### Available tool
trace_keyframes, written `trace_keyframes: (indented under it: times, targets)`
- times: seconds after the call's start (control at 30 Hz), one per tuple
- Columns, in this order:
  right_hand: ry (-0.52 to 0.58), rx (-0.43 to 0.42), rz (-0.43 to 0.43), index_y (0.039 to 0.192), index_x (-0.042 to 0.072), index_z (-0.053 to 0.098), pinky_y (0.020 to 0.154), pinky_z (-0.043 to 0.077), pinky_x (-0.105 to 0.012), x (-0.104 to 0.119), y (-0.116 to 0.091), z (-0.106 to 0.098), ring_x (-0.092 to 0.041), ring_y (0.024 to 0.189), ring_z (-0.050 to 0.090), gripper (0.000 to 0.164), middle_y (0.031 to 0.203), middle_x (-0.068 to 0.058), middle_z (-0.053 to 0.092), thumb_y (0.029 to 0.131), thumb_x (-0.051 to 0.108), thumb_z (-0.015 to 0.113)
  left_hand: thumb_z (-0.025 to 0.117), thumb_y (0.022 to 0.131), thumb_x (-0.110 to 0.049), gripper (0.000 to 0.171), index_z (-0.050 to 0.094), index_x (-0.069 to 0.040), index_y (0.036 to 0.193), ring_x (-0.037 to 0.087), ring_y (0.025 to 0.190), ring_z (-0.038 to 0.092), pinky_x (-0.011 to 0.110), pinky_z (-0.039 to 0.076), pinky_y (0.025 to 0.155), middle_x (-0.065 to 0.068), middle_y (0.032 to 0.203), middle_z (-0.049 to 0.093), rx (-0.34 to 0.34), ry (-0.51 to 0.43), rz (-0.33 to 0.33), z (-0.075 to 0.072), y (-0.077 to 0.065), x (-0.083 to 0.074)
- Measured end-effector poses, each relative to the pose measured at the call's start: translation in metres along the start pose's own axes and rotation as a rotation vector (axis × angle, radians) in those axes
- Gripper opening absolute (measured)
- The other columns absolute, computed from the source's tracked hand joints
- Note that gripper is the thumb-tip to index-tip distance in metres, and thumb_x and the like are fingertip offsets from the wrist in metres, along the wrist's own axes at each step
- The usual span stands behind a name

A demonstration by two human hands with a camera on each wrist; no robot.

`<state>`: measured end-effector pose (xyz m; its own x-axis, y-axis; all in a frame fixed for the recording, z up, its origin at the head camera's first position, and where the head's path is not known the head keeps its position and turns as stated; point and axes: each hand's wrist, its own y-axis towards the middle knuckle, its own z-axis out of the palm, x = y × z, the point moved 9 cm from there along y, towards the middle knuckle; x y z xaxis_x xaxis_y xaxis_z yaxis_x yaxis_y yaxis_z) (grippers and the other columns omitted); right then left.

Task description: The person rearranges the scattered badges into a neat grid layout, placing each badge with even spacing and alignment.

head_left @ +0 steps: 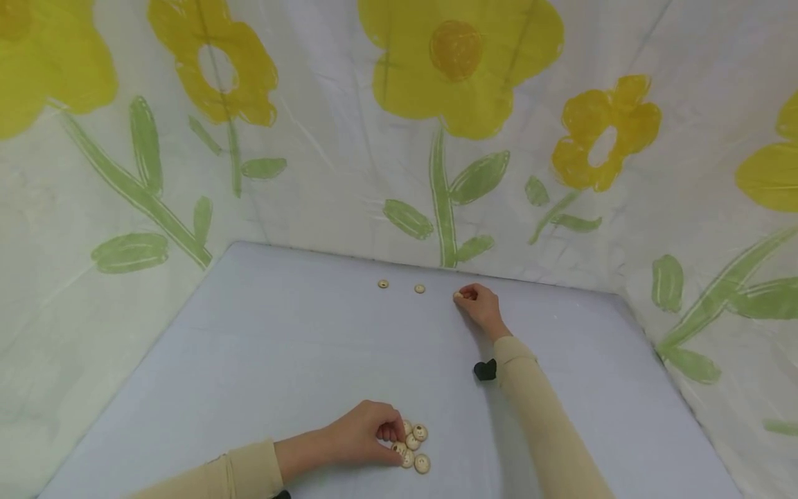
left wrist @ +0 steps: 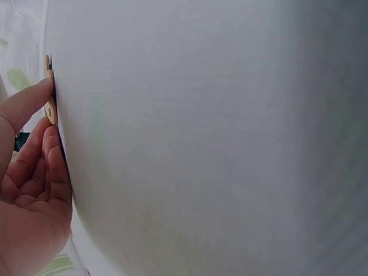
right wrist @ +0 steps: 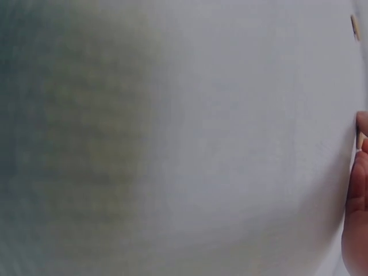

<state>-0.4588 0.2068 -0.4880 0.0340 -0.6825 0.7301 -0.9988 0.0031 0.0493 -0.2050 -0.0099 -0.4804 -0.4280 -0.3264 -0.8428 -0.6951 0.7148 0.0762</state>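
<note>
Small round wooden discs with dark marks, some like simple faces, lie on the table. At its far side, my right hand pinches one disc at the table surface; the right wrist view catches only an edge of this disc between the fingers. To its left a second disc and a third disc lie spaced in a row. Near the front, my left hand pinches a disc with thumb and fingertips, at the left side of a cluster of several discs, some overlapping.
The pale table reaches back to a white sheet printed with yellow flowers, which also hangs along both sides. A black wrist camera sits at the right sleeve.
</note>
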Motion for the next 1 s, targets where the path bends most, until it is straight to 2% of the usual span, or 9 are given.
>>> trace_keyframes:
  times: [0.3,0.5,0.7,0.83,1.0]
  targets:
    - [0.026,-0.018,-0.006,0.109,-0.002,0.065,0.079,0.045,-0.034,0.000,-0.001,-0.001,-0.025,0.089,0.057,0.030,0.097,-0.013,0.065,0.089,0.020,0.071,0.084,0.076,-0.016,0.020,0.068,-0.012,0.087,-0.002,0.072,0.052,0.017,0.048,0.067,-0.013,0.078,0.057,-0.001,-0.016,-0.018,0.000,0.000,0.002]
    - [0.027,-0.014,0.022,0.113,0.002,0.064,0.083,0.045,-0.036,-0.006,-0.004,-0.003,-0.024,0.096,0.058,0.035,0.104,-0.012,0.065,0.090,0.028,0.071,0.084,0.076,-0.017,0.021,0.068,-0.011,0.087,-0.002,0.072,0.052,0.017,0.048,0.067,-0.011,0.078,0.058,-0.009,0.000,0.013,-0.001,-0.001,-0.002]
    - [0.079,-0.015,0.056,0.116,0.004,0.063,0.087,0.045,-0.038,-0.012,-0.010,-0.008,-0.026,0.101,0.058,0.038,0.109,-0.014,0.064,0.090,0.030,0.070,0.085,0.075,-0.016,0.021,0.067,-0.011,0.086,-0.001,0.073,0.053,0.018,0.049,0.067,-0.010,0.079,0.060,-0.020,-0.001,0.031,-0.002,-0.001,-0.003]
    - [0.119,-0.027,0.065,0.117,0.003,0.064,0.087,0.046,-0.034,-0.015,-0.013,-0.012,-0.026,0.104,0.059,0.036,0.111,-0.014,0.065,0.091,0.026,0.070,0.085,0.076,-0.017,0.021,0.067,-0.011,0.086,0.000,0.073,0.054,0.018,0.049,0.068,-0.009,0.079,0.060,-0.024,-0.010,0.040,-0.004,-0.002,-0.004]
    - [0.181,-0.028,0.103,0.119,0.003,0.063,0.082,0.047,-0.029,-0.018,-0.020,-0.015,-0.024,0.103,0.059,0.035,0.113,-0.014,0.065,0.091,0.024,0.069,0.084,0.076,-0.017,0.021,0.067,-0.011,0.087,0.000,0.074,0.054,0.019,0.050,0.068,-0.009,0.079,0.060,-0.021,-0.021,0.038,-0.003,-0.002,-0.003]
